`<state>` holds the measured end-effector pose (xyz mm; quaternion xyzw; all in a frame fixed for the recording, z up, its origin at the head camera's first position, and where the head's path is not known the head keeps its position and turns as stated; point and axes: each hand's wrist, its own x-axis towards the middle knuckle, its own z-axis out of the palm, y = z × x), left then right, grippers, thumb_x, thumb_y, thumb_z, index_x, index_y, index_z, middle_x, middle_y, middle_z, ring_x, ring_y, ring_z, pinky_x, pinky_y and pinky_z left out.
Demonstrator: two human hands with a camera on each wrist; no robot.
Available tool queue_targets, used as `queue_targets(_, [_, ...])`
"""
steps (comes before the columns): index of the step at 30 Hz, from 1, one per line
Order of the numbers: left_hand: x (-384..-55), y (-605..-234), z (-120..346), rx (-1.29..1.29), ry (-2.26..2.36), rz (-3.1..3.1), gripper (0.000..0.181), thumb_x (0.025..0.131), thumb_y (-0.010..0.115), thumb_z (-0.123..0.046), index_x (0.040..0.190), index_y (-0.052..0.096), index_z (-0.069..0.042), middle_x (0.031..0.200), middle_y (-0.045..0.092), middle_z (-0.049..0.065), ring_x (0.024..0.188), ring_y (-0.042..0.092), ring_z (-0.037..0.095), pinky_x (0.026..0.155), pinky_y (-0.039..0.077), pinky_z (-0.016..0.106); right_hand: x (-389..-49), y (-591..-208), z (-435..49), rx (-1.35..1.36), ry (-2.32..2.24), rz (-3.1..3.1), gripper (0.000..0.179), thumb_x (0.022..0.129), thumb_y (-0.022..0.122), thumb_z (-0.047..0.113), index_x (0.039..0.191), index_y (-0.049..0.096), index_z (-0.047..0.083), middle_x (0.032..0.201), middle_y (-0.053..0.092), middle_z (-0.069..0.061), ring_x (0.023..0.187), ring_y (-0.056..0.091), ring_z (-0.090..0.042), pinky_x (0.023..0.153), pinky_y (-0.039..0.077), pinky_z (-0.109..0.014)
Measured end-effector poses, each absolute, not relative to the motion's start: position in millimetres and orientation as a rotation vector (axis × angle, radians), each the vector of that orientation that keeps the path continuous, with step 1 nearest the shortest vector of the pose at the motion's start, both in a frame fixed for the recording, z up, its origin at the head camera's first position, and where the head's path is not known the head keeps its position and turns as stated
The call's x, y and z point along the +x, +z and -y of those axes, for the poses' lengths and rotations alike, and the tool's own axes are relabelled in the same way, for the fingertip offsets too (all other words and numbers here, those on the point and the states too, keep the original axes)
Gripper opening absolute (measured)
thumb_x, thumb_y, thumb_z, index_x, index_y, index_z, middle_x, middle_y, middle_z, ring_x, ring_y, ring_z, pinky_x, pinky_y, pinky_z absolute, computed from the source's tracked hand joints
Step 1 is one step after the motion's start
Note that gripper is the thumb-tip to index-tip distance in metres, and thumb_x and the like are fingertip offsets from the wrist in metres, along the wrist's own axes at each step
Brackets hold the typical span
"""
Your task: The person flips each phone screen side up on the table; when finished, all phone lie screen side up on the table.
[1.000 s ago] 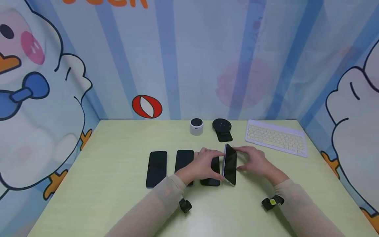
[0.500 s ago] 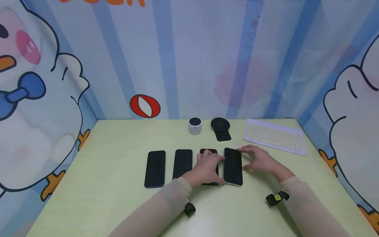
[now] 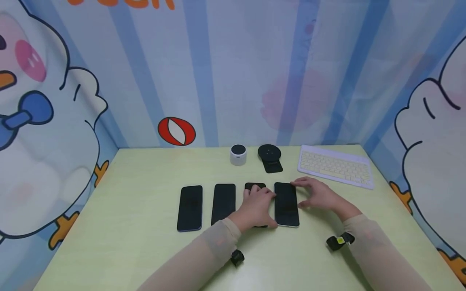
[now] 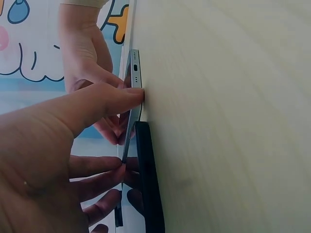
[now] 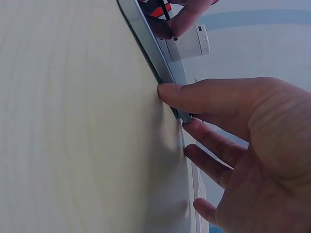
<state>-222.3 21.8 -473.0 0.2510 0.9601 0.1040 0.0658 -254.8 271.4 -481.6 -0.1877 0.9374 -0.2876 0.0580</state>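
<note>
A silver-edged smartphone [image 3: 286,205] lies flat, screen up, at the right end of a row of phones. My left hand [image 3: 257,206] reaches over a dark phone [image 3: 248,186], partly covering it, with thumb and fingertips spread along the silver-edged phone's left side. In the left wrist view the thumb [image 4: 129,98] is at its bottom edge, beside the charging port. My right hand [image 3: 317,195] is on the opposite side, index finger at the top right corner. The right wrist view has that thumb [image 5: 172,94] against the phone's long edge [image 5: 155,53].
Two more black phones, one at the left end [image 3: 189,208] and one beside it [image 3: 223,202], lie in the row. Behind stand a small white cylindrical speaker [image 3: 238,156], a black round-headed stand [image 3: 270,155] and a lilac keyboard [image 3: 335,166]. A printed curtain backs the table [image 3: 120,194].
The silver-edged phone was tilted up on its side between my hands and has been lowered flat at the row's right end. Both hands have stayed at its edges, shifting slightly.
</note>
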Motion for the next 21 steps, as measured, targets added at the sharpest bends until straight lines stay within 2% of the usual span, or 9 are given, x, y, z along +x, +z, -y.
queue_targets(9, [-219,-472,-21,0.762,0.277,-2.898,0.088,0.072,0.088,-0.056,0.146,0.059,-0.019,0.144,0.058,-0.002,0.121,0.043,0.024,0.095,0.034,0.043,-251,-484,-271,-0.549,-0.859,-2.840,0.072,0.078,0.088,0.011,0.144,0.060,0.005,0.147,0.055,-0.024,0.140,0.045,-0.049,0.114,0.034,-0.066])
queue_targets(13, [-219,-469,-18,0.780,0.289,-2.884,0.090,0.073,0.086,-0.062,0.147,0.058,-0.019,0.145,0.057,-0.001,0.122,0.043,0.024,0.097,0.035,0.044,-251,-483,-273,-0.563,-0.866,-2.837,0.071,0.080,0.087,0.012,0.145,0.059,0.005,0.148,0.055,-0.024,0.141,0.044,-0.049,0.115,0.033,-0.066])
queue_targets(17, [-220,-465,-8,0.806,0.318,-2.888,0.097,0.076,0.081,-0.068,0.154,0.049,-0.022,0.151,0.052,-0.001,0.131,0.043,0.025,0.102,0.036,0.046,-248,-482,-276,-0.639,-0.899,-2.819,0.068,0.084,0.085,0.012,0.145,0.058,0.001,0.151,0.053,-0.025,0.143,0.041,-0.050,0.116,0.030,-0.068])
queue_targets(21, [-219,-458,11,0.878,0.334,-2.937,0.094,0.085,0.074,-0.067,0.160,0.038,-0.023,0.158,0.047,0.000,0.139,0.044,0.025,0.108,0.039,0.049,-237,-481,-287,-0.636,-0.866,-2.881,0.063,0.090,0.080,0.018,0.146,0.056,0.001,0.157,0.046,-0.024,0.146,0.035,-0.051,0.113,0.027,-0.073])
